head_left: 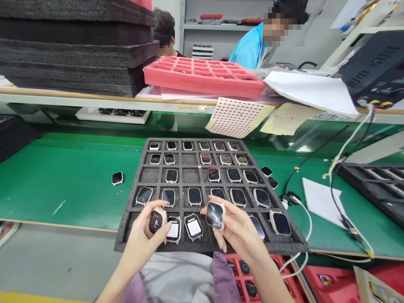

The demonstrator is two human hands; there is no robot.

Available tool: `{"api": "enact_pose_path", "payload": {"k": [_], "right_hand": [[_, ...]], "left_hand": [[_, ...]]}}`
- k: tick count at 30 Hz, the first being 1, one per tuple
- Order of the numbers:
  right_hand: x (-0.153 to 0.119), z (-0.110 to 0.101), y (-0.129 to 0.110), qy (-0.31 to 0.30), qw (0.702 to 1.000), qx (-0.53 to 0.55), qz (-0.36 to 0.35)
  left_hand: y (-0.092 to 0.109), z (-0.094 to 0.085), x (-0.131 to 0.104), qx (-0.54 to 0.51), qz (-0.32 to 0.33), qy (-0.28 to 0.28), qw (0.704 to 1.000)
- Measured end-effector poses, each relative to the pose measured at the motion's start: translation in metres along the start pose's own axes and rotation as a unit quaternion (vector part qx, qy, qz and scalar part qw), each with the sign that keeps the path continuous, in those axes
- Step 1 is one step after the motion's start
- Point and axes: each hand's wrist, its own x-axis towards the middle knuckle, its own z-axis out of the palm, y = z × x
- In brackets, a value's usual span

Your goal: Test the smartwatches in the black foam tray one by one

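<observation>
My left hand [148,229] is closed around a smartwatch body [157,220] whose dark screen shows a small light graphic. My right hand [235,223] grips a second smartwatch body [215,215] by its edges, its screen dark and glossy. Both are held just above the front row of a black foam tray [186,209]. Several pale-framed watch bodies lie in the tray's compartments. Between my hands, a watch with a lit white screen [193,226] and another lit watch [173,229] sit in the front row.
A lone watch [118,178] lies on the green bench [78,168] left of the tray. A white cable [307,210] and paper [325,202] are at right. On the shelf stand stacked black foam [69,54] and a red foam tray [205,80]. Two people are beyond.
</observation>
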Motion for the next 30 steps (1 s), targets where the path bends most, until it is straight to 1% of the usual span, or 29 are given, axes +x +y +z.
{"api": "enact_pose_path", "payload": {"k": [2, 4, 6, 8, 11, 13, 17, 20, 25, 30], "right_hand": [[0.0001, 0.0001, 0.0, 0.007, 1.0, 0.002, -0.002], [0.0007, -0.0014, 0.0009, -0.005, 1.0, 0.003, -0.002], [0.0009, -0.0029, 0.0021, -0.021, 1.0, 0.0, 0.0], [0.0002, -0.0026, 0.0026, -0.021, 1.0, -0.009, 0.002], [-0.0024, 0.0016, 0.0013, 0.006, 1.0, -0.024, 0.0], [-0.0039, 0.0045, 0.0001, 0.012, 1.0, -0.029, 0.0], [-0.0048, 0.0052, -0.0011, 0.007, 0.999, -0.034, 0.016], [-0.0044, 0.0024, -0.0011, 0.002, 0.999, -0.026, 0.019], [-0.003, -0.0016, 0.0002, -0.021, 0.999, -0.024, 0.03], [-0.0023, -0.0034, 0.0015, -0.012, 0.999, -0.024, 0.027]], "left_hand": [[-0.0005, -0.0002, -0.0007, 0.003, 0.003, 0.006, 1.0], [-0.0011, -0.0007, -0.0018, 0.01, 0.003, 0.006, 1.0], [-0.0016, -0.0013, -0.0029, 0.02, -0.002, -0.007, 1.0], [-0.0018, -0.0017, -0.0037, 0.028, -0.007, -0.017, 0.999], [-0.0015, -0.0015, -0.0042, 0.028, -0.007, -0.005, 1.0], [-0.0011, -0.0013, -0.0043, 0.03, -0.002, 0.003, 1.0], [-0.0009, -0.0015, -0.0047, 0.043, 0.013, 0.018, 0.999], [-0.0016, -0.0017, -0.005, 0.029, 0.01, 0.022, 0.999], [-0.0035, -0.0015, -0.0049, 0.039, 0.022, 0.033, 0.998], [-0.0032, -0.0007, -0.0055, 0.008, -0.003, 0.027, 1.0]]}}
